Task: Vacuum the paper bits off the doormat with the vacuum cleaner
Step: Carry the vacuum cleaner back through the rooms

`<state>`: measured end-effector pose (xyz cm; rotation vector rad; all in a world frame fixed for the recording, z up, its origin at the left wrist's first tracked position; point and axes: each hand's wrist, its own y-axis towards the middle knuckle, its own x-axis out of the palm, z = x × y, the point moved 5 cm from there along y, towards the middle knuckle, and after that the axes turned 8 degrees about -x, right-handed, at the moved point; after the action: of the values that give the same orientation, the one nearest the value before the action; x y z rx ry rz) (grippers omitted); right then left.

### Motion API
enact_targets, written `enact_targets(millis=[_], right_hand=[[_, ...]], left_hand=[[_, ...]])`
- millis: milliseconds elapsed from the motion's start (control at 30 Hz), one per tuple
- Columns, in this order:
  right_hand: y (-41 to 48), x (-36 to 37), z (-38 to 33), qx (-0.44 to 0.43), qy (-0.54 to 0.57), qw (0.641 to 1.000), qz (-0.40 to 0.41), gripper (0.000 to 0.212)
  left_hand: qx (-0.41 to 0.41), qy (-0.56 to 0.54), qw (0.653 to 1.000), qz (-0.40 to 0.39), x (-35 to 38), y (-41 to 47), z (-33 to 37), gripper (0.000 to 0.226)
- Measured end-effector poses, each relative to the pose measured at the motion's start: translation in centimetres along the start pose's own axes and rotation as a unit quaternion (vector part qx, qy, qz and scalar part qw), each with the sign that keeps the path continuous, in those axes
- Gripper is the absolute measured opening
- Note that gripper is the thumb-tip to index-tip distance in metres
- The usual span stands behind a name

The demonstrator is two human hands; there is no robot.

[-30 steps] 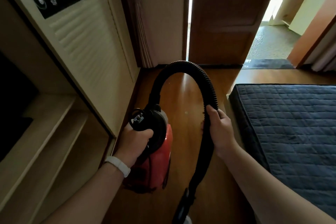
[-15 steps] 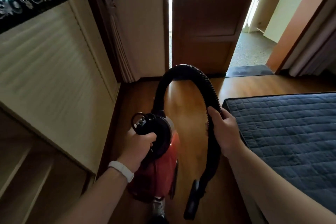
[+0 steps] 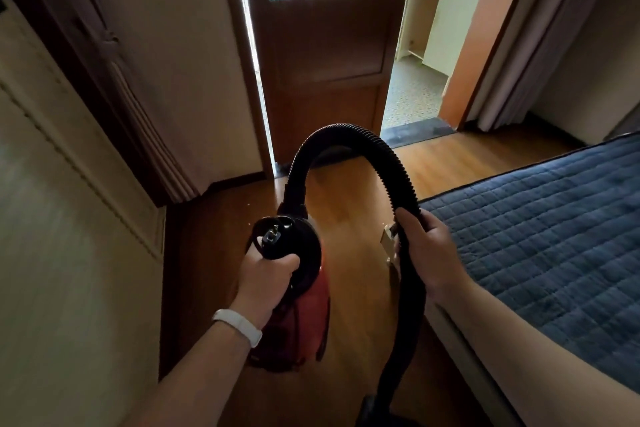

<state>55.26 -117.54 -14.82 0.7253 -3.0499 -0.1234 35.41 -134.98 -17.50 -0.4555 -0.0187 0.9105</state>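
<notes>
I carry a small red and black vacuum cleaner above the wooden floor. My left hand grips its black handle, with the plug tucked against the top. Its ribbed black hose arches up and over to the right, where my right hand is closed around it. The hose end hangs down to the bottom edge of the view. A dark doormat lies in the open doorway ahead. I cannot make out paper bits on it from here.
A brown door with a window stands open ahead. A blue quilted mattress fills the right side. A cream cabinet and a folded screen line the left. Wooden floor runs between them to the doorway.
I have walked forward toward the doorway with the vacuum; the door and doormat are closer, and the cabinet shelves have slid out of view on the left. Both grips are unchanged.
</notes>
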Motion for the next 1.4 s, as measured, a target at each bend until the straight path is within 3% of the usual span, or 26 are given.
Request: enact_targets(millis=[167,367,567,867,1167,1400], right_hand=[[5.8,1.5,0.5,0.006,-0.001,1.0,0.018,0.034],[14.6,4.3,3.5,0.016,0.009,1.0,0.023,0.035],[25.7,7.3,6.1,0.031,0.018,0.999,-0.024,0.033],[39.4,8.5,4.4,0.006,0.048,0.997,-0.057,0.031],[49.5,8.3,5.3,0.013,0.019,1.0,-0.009,0.034],[59.7,7.5,7.0,0.019,-0.026,0.996,0.077,0.034]], left_hand=[[-0.008,-0.006,1.0,-0.018,0.9,6.1,2.1,0.021],[-0.038,-0.002,0.999,-0.006,2.6,14.1,3.9,0.02],[-0.048,0.016,0.998,0.028,4.4,22.7,8.0,0.014],[-0.03,0.012,0.997,0.065,7.6,33.2,15.3,0.027],[-0.034,-0.005,0.999,0.018,13.1,43.5,20.4,0.02],[-0.041,-0.003,0.999,-0.035,19.1,55.3,23.7,0.014]])
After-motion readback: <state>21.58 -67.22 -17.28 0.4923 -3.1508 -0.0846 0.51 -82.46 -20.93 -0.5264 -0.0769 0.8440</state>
